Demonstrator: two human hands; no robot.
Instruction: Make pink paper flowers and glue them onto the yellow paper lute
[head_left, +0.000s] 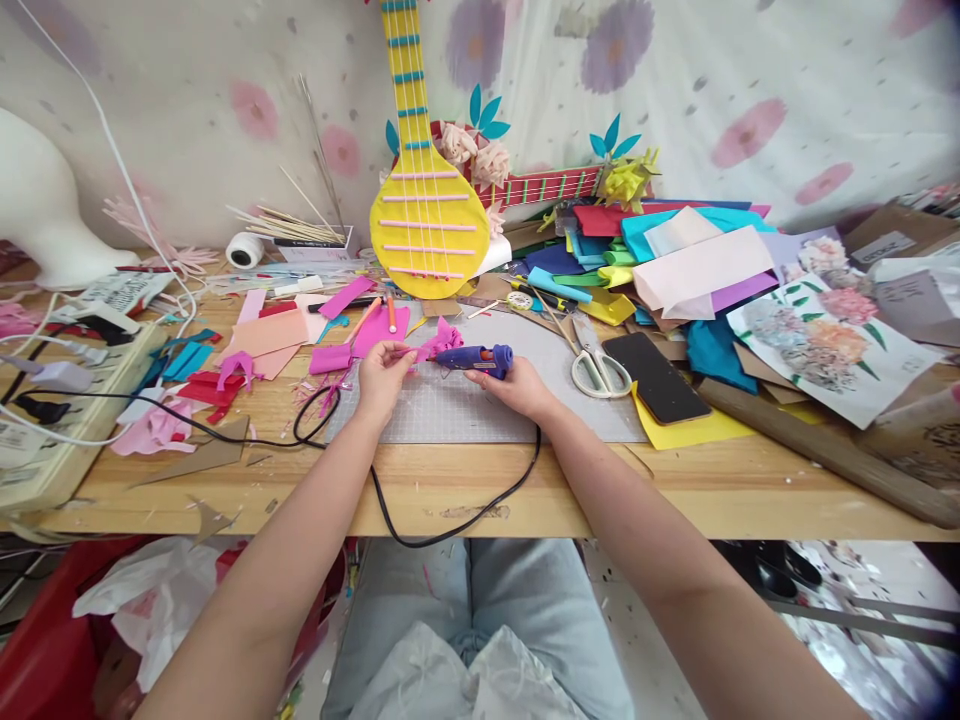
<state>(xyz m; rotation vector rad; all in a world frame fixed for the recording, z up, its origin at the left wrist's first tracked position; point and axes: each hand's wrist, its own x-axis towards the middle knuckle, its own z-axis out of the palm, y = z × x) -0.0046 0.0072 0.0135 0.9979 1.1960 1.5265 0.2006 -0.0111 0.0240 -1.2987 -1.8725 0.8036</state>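
Observation:
My right hand [510, 383] is wrapped round a blue glue gun [474, 359], its nozzle pointing left. My left hand [385, 378] pinches a small magenta paper strip [417, 355] close to that nozzle. Just behind the nozzle shows a crumpled magenta paper flower [446, 337]; whether it joins the strip I cannot tell. Both hands are over a grey cutting mat [457, 415]. From the glue gun a black cord [420, 542] loops over the table's front edge and back to the left. Magenta paper pieces [330, 358] lie left of my left hand.
A yellow paper instrument [429, 225] stands at the back. White-handled scissors [600, 372] and a black phone [657, 378] lie to the right, near stacked coloured paper [697, 250] and a wooden stick [825, 450]. At the left is a power strip [67, 430].

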